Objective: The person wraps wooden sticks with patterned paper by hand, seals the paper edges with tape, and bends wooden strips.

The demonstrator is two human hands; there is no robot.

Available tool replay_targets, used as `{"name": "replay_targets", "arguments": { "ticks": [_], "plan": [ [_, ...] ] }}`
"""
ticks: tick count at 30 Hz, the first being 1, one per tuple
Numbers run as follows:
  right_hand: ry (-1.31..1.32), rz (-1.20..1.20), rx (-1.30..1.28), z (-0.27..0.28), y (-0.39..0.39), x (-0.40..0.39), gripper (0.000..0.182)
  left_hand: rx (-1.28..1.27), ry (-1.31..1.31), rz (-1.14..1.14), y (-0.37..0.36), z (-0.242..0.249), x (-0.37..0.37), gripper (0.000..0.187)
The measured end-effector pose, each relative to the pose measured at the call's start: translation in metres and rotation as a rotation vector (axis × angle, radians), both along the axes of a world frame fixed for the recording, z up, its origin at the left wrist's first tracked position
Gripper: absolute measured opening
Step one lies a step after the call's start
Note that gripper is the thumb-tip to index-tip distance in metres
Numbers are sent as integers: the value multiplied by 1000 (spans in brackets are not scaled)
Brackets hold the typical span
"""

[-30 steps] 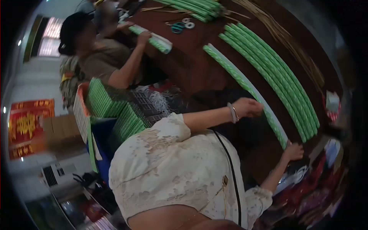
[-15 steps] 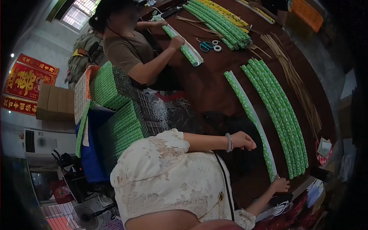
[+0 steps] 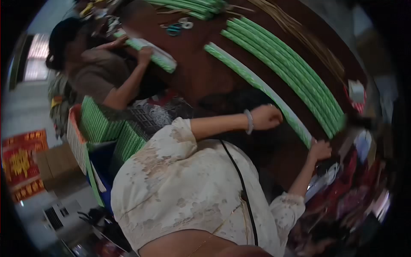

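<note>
While the right hand (image 3: pixel 321 150) is bending its fingers at the near end of the green-and-white strip (image 3: pixel 266 89) – pinching or merely pressing, blur is hiding which – the left hand (image 3: pixel 267 116) is hovering half-curled just beside the strip's length, its grip impossible to tell. The strip's long axis is slanting away from the right hand, the nearer one, across the brown surface (image 3: pixel 188 75). Green tubes (image 3: pixel 284 70) are lying alongside, scissors (image 3: pixel 174 29) farther off; a co-worker (image 3: pixel 98 77) is handling another piece (image 3: pixel 158 58), and red hangings (image 3: pixel 21 156) are brightening the wall
</note>
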State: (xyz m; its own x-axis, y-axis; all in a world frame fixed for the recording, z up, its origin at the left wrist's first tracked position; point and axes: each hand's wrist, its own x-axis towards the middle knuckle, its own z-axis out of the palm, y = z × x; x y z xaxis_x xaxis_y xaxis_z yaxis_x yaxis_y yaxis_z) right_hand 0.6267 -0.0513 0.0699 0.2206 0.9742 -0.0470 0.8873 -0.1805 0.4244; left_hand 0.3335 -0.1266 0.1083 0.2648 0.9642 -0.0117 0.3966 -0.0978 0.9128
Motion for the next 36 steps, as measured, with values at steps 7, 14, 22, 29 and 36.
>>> {"name": "replay_targets", "arguments": {
  "ticks": [7, 14, 22, 29, 36],
  "plan": [
    [77, 7, 153, -26, -4, 13, 41, 167, 267, -248, 40, -16, 49, 15],
    [81, -19, 171, -22, -5, 9, 39, 353, 424, -520, 69, -65, 128, 33],
    [42, 20, 206, -24, -4, 11, 40, 340, 576, -651, 76, -96, 166, 50],
    [74, 39, 130, -17, -2, 18, 41, 391, 578, -628, 75, -101, 165, 55],
    [261, 254, 26, -1, -8, 50, 41, 419, 537, -599, 77, -108, 162, 51]
  ]
}}
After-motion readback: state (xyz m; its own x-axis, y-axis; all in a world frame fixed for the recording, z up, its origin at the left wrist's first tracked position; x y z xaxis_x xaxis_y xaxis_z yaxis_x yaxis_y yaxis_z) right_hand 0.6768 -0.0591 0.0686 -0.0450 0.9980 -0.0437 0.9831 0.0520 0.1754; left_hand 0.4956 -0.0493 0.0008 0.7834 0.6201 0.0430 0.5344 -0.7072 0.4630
